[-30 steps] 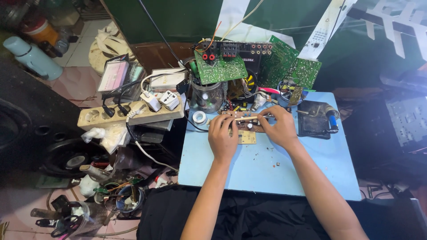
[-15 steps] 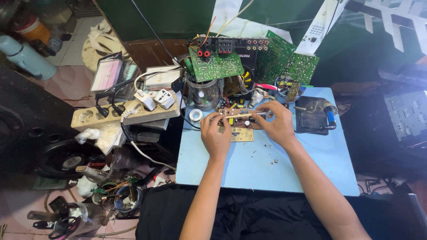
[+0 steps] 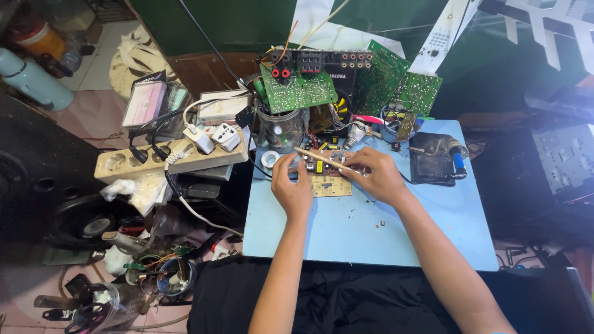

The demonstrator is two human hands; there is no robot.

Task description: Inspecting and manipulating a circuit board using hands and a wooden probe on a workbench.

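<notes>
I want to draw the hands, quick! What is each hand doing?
Left hand: closed on the small circuit board.
Right hand: closed on a thin stick-like tool over the board.

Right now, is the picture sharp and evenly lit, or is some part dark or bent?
Head view: table, left hand and right hand sharp and bright; left floor and right edge dim; corners bent by wide lens.
</notes>
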